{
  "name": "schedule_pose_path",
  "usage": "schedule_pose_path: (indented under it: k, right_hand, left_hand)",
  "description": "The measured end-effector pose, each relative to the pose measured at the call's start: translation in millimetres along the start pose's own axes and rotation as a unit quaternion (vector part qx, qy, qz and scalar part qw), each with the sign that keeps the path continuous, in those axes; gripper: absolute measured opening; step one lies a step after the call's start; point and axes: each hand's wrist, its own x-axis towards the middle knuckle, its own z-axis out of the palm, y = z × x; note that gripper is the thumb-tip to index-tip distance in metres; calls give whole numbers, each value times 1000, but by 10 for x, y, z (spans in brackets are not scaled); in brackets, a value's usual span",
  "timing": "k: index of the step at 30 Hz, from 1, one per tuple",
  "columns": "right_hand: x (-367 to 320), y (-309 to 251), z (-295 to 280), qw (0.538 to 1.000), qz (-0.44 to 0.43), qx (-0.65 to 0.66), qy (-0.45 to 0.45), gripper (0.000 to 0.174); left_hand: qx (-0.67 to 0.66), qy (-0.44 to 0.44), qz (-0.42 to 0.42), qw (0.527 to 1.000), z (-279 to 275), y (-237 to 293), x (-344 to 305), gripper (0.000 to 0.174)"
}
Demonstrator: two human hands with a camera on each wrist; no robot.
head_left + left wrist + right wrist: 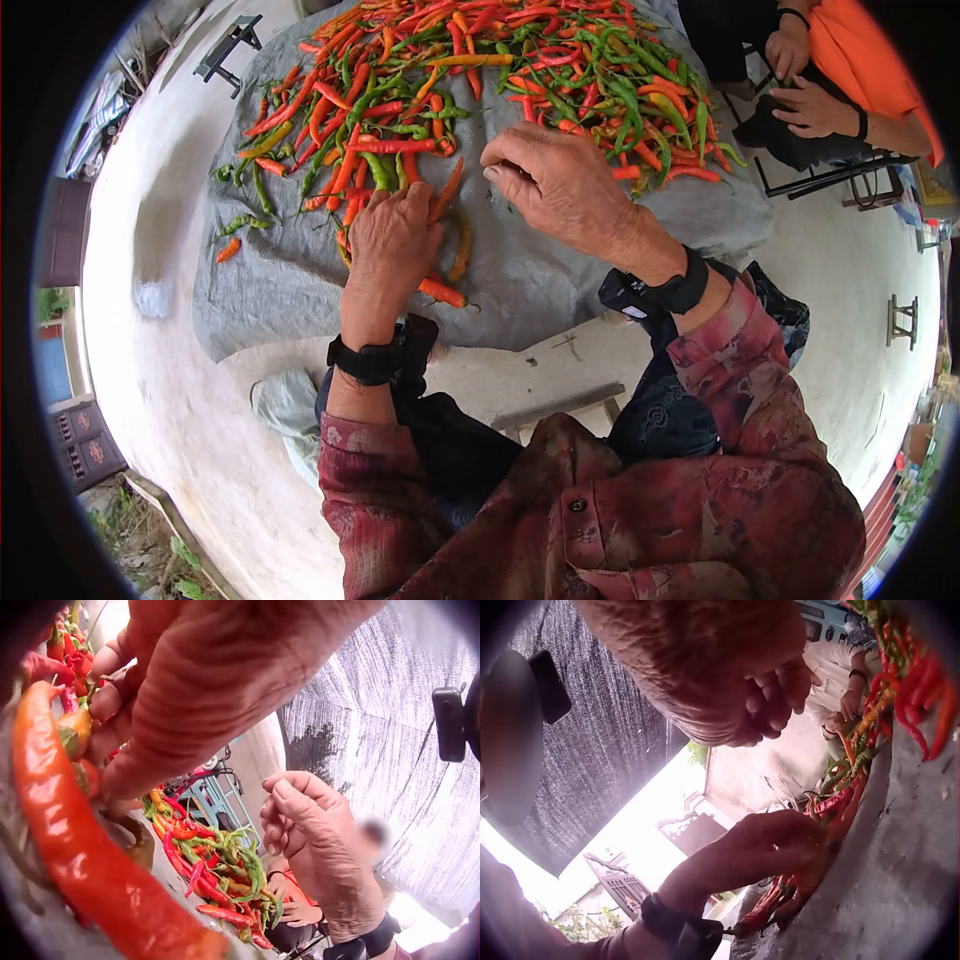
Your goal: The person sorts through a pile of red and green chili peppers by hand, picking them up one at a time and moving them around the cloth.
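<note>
My left hand [388, 238] is down among red and green chili peppers at the near edge of the left heap [385, 146]. In the left wrist view its fingers curl round an orange-yellow chili pepper [76, 729], partly hidden by them. A large red chili pepper [90, 855] lies close below that hand. An orange chili [448, 190] and a curved brownish one [461, 250] lie just right of it. My right hand [575, 190] hovers beside the right heap [640, 95], fingers loosely bent, thumb near the index finger, nothing visible in it.
The chilies lie on a grey cloth [290, 312]. Several stray chilies, including a small orange one [229, 250], lie at its left. Another person's hands [805, 106] rest at the right side. Small stools [902, 322] stand on the pale floor.
</note>
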Motion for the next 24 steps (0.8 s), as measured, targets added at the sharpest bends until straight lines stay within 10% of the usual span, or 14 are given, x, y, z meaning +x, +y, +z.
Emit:
schedule_pose_path:
  k: [6,13,24]
  right_hand:
    - [-72,58,-16,1000,-5,-14,-12,8]
    - [-110,60,14,985,117,115,-49,12]
    - [-19,32,61,909,286,295,-68,30]
  left_hand:
    - [-168,2,-143,975,-36,92,144,27]
    - [-521,157,-79,836,-34,67,275,21]
    - [-611,93,-17,786,11,276,319,20]
